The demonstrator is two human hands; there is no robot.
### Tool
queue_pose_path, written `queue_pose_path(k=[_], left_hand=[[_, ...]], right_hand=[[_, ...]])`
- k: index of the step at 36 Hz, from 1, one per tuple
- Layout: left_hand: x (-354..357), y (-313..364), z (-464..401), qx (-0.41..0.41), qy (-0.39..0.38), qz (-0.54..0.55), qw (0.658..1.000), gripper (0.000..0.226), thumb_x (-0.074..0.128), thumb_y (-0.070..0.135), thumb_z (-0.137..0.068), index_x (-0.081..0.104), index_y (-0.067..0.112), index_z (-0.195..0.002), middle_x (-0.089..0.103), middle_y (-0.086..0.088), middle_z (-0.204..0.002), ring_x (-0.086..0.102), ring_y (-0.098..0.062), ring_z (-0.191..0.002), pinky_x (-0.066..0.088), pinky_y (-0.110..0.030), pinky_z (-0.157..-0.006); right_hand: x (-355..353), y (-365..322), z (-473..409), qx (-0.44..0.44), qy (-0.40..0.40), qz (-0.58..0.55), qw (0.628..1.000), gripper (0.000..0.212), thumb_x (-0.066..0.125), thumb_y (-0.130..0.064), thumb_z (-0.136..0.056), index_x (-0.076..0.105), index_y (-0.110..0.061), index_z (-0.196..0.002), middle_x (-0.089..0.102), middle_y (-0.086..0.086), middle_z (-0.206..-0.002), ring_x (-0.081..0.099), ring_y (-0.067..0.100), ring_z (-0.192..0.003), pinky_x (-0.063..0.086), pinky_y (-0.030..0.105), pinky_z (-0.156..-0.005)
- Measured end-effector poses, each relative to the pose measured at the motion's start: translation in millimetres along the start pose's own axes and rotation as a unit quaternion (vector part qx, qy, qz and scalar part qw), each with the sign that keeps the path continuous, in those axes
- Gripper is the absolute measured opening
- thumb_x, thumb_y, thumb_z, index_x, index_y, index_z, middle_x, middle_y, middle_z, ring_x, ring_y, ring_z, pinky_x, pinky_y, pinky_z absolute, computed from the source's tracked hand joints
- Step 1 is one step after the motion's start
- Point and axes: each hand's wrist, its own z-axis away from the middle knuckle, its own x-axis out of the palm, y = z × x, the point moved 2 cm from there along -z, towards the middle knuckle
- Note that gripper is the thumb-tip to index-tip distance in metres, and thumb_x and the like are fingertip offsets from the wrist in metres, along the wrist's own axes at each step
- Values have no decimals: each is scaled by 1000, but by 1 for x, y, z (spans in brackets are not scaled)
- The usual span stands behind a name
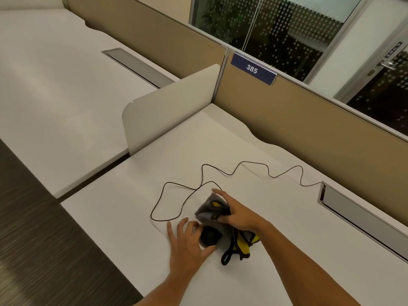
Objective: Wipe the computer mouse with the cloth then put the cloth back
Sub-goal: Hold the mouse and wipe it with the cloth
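A black computer mouse point(210, 237) lies on the white desk point(287, 250). My left hand point(187, 246) rests beside it, thumb and fingers curled around its left side. A grey cloth with yellow and black trim point(206, 212) is bunched just behind and right of the mouse. My right hand point(237, 214) grips the cloth from above, fingers pinched into its folds. More of the cloth point(241, 245) trails under my right wrist. The mouse's black cable point(202, 173) loops across the desk toward a slot at the right.
A metal cable slot point(357, 217) runs along the desk's right side. A white divider panel point(170, 107) stands at the back left. Tan partition walls point(309, 129) with a "385" sign point(252, 68) close the back. A neighbouring desk point(55, 96) lies to the left.
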Motion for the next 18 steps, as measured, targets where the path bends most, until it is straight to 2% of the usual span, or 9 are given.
queue_pose_path(k=[1, 3, 5, 6, 8, 10, 18], left_hand=[[0, 0, 0, -1, 0, 2, 1000, 62, 55, 80, -71, 66, 31, -109, 65, 8, -111, 52, -26, -124, 21, -68, -112], [0, -1, 0, -2, -3, 3, 1000, 62, 51, 80, -73, 66, 32, -109, 63, 9, -111, 51, -26, -126, 19, -67, -114], [0, -1, 0, -4, -7, 3, 1000, 63, 49, 80, -73, 66, 32, -110, 64, 9, -112, 50, -26, -128, 18, -67, -114], [0, -1, 0, -5, -11, 1, 1000, 64, 49, 80, -72, 66, 31, -111, 64, 9, -113, 51, -26, -127, 19, -67, -114], [-1, 0, 0, -6, -17, -6, 1000, 67, 48, 82, -73, 67, 31, -112, 64, 9, -114, 51, -26, -128, 20, -67, -114], [-2, 0, 0, -8, -20, -10, 1000, 69, 47, 83, -73, 67, 31, -114, 64, 9, -116, 50, -25, -129, 19, -66, -114], [-4, 1, -1, -14, -20, -18, 1000, 69, 45, 83, -74, 67, 30, -113, 64, 8, -115, 52, -25, -127, 21, -66, -114]], right_hand=[[-3, 2, 2, -10, 27, -44, 999, 77, 68, -18, -86, 30, -55, -142, 48, -11, -141, 50, 14, -129, 48, 18, -95], [-9, 10, 5, -15, 106, -108, 988, 72, 69, -14, -88, 35, -44, -144, 48, -12, -139, 50, 13, -130, 50, 24, -99], [-17, 16, 5, -4, 157, -107, 982, 71, 70, -14, -89, 35, -40, -145, 48, -11, -138, 51, 14, -128, 50, 33, -102], [-20, 18, 4, 3, 161, -89, 983, 72, 70, -15, -90, 34, -44, -144, 48, -11, -138, 52, 15, -126, 50, 32, -101], [-27, 19, 2, 23, 140, -27, 990, 79, 66, -10, -90, 28, -57, -141, 48, -7, -139, 53, 18, -123, 49, 30, -97], [-31, 19, 0, 34, 107, 33, 993, 88, 60, -1, -89, 24, -63, -140, 48, -1, -144, 53, 21, -120, 47, 33, -98], [-28, 17, -11, 57, 28, 135, 989, 97, 52, 3, -86, 13, -68, -139, 46, 7, -149, 51, 28, -121, 44, 48, -102]])
